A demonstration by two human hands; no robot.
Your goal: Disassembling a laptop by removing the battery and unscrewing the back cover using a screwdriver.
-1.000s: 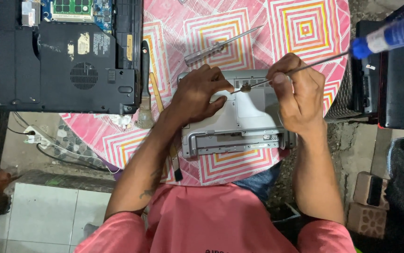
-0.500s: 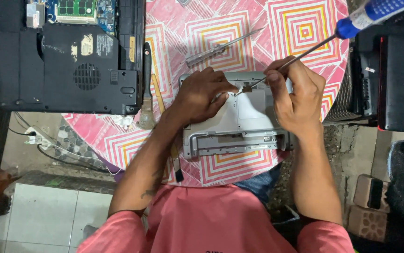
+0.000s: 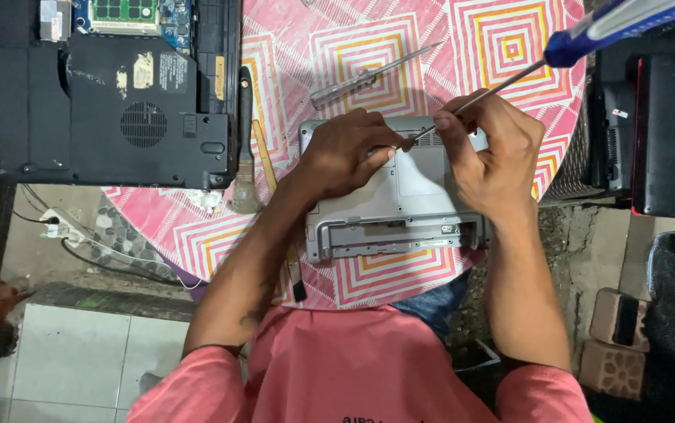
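Round desk (image 3: 290,47) w/ pink geometric-pattern cloth. Floor: pale tiles (image 3: 79,360) lower left of the fingers, pebbled strip (image 3: 118,235) beside them, bare concrete (image 3: 580,251) to the right. Even daylight, soft shadows.

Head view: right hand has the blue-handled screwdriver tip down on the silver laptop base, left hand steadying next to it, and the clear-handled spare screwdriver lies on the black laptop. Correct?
One thing is off. In the head view the clear-handled spare screwdriver lies on the patterned tablecloth, not on the black laptop. The rest holds: right hand has the blue-handled screwdriver on the silver laptop base, left hand steadying.
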